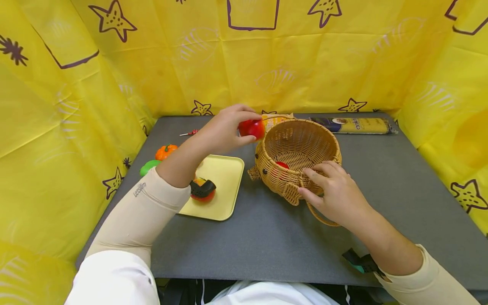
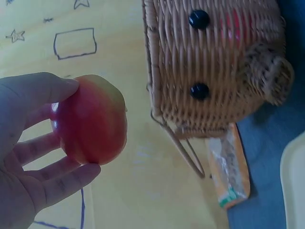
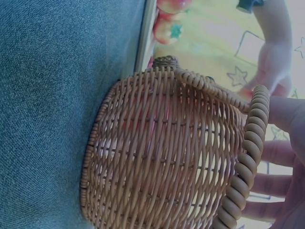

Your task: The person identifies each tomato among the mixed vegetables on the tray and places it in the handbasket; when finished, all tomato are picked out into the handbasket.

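My left hand grips a red apple beside the far left rim of a wicker basket. In the left wrist view, the thumb is above it and the fingers are beneath and behind. With loosely extended fingers, my right hand rests at the basket's near right rim. In the right wrist view, the coiled wicker handle hides the fingertips of that hand. Another red item lies inside the basket, mostly hidden by its wall. The basket has black button eyes and a wicker snout.
A pale yellow tray at left bears a red and yellow fruit, partly covered by a black wrist strap. Orange pepper and a green item lie beyond the left forearm. Behind the basket are an orange packet and a pasta packet.
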A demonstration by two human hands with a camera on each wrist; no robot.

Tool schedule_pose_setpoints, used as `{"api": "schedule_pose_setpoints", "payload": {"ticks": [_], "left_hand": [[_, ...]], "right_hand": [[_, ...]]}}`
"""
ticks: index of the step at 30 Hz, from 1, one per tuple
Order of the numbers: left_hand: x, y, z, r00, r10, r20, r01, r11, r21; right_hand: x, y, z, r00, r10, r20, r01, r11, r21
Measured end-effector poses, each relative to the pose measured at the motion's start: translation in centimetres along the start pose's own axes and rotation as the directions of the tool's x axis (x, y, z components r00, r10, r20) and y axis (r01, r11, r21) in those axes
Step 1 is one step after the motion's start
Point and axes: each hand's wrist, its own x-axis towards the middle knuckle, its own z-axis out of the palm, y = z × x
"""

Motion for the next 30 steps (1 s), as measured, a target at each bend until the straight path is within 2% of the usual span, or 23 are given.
{"api": "schedule_pose_setpoints", "payload": {"ticks": [6, 12, 22, 27, 30], "left_hand": [[2.4, 2.3, 1.4, 0.995, 0.06, 0.078, -0.061, 0.998, 0.011], [3.9, 3.4, 3.7, 0.984, 0.093, 0.149, -0.101, 0.994, 0.042], [4.8, 3.4, 6.2, 0.975, 0.065, 0.211, -0.087, 0.991, 0.099], [4.7, 3.4, 6.5, 0.974, 0.065, 0.216, -0.089, 0.991, 0.104], [4.4, 3.5, 6.1, 0.972, 0.067, 0.223, -0.087, 0.993, 0.082]], "right_hand": [[0.0, 0.0, -0.1, 1.0, 0.006, 0.008, -0.006, 1.0, -0.001], [0.0, -0.1, -0.4, 0.998, 0.033, 0.048, -0.033, 0.999, -0.003], [0.1, 0.0, -0.1, 1.0, -0.002, -0.006, 0.002, 1.0, 0.003], [0.0, 0.1, 0.0, 1.0, -0.005, -0.014, 0.005, 1.0, 0.008], [0.0, 0.1, 0.0, 1.0, -0.002, -0.012, 0.002, 1.0, 0.005]]}}
